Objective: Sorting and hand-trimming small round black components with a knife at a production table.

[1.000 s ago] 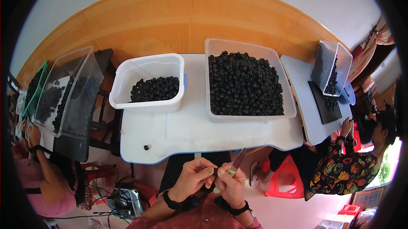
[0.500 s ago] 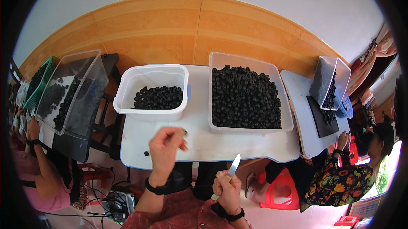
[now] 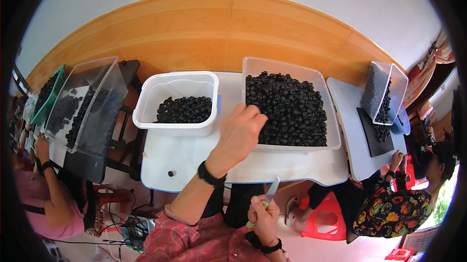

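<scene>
My left hand (image 3: 241, 133) reaches over the left wall of a clear plastic bin (image 3: 292, 148), which is heaped with small black ring-shaped pieces (image 3: 292, 109). Its fingers are bent and closed at the edge of the heap; their tips are hidden, so whatever they pinch does not show. Below the table's front edge my right hand (image 3: 264, 213) is closed round the pale green handle of a small knife (image 3: 273, 190), blade pointing up. Left of the bin stands a white tub (image 3: 176, 128) with a smaller pile of the same black pieces. One loose black piece (image 3: 170, 173) lies on the white table (image 3: 194, 160).
At the left, a person in pink (image 3: 58, 203) works by a tilted clear bin (image 3: 104, 101) and a green basket (image 3: 50, 94). At the right, a person in a flowered shirt (image 3: 389, 211) sits beside another table with a tipped bin (image 3: 389, 87) and a blue basket (image 3: 401, 122).
My left hand has moved right and away from me, from in front of the white tub to the clear bin's heap. My right hand still holds the knife, its blade tilted slightly more rightward.
</scene>
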The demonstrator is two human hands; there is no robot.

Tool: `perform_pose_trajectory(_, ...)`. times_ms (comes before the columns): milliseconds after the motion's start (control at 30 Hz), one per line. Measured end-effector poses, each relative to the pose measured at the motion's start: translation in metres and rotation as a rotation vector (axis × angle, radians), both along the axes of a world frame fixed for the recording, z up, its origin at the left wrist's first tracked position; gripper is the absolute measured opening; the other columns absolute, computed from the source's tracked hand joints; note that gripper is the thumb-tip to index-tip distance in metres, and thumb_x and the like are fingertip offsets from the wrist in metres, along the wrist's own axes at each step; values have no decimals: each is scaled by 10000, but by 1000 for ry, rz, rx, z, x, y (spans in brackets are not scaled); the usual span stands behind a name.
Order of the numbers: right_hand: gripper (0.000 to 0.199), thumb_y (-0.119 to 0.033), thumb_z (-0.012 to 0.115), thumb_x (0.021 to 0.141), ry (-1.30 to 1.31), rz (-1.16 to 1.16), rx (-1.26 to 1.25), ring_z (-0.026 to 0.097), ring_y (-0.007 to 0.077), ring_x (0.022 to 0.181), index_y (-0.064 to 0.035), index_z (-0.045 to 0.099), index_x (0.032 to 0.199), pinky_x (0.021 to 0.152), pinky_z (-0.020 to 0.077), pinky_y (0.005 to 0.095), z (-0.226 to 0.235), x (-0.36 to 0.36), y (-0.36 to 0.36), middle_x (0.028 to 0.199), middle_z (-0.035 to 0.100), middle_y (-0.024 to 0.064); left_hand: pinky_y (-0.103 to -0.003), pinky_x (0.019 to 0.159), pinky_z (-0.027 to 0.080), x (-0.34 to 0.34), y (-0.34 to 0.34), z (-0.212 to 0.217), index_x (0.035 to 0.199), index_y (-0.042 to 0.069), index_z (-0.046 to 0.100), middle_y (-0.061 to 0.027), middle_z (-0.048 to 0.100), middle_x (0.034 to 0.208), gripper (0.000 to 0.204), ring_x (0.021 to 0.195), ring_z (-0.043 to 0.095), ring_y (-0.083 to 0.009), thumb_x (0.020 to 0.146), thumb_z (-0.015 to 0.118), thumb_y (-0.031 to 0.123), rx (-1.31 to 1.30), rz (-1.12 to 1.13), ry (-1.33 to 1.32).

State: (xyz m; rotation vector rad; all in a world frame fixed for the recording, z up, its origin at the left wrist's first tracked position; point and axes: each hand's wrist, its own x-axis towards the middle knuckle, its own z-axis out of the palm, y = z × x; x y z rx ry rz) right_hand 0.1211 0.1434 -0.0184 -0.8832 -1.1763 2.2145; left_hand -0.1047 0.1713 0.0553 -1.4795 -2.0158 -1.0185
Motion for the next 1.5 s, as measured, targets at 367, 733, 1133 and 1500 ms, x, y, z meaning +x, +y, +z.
perform_pose_trajectory(367,135,-135,591,936,-81,-9,81,383,48,437,-57,532,842,408,290,209,3,4,1,560,451,-22,-366,662,463,-18,38,-8,700,54,658,-98,608,734,59,744,601,-282,678,622,12,-417,-56,115)
perform_pose_trajectory(733,146,-128,578,941,-108,-18,111,386,54,427,-54,519,830,405,298,212,-3,9,0,553,444,-20,-268,626,504,14,-31,7,1038,1,672,-78,647,932,221,717,644,-168,820,637,-10,72,-626,-990)
perform_pose_trajectory(1133,118,-133,558,955,-123,5,186,375,46,429,-48,518,883,405,296,206,4,9,-8,557,442,-21,-293,760,553,78,-87,-66,1183,-19,578,-173,634,1079,279,894,675,-234,910,591,39,469,-978,-1919)
perform_pose_trajectory(1500,199,-217,534,980,-164,-45,203,428,22,511,-19,545,980,445,337,179,8,18,-6,657,504,-23,-292,779,568,108,-92,-82,1079,-19,596,-172,631,1079,163,917,664,-211,927,556,23,479,-901,-2129)
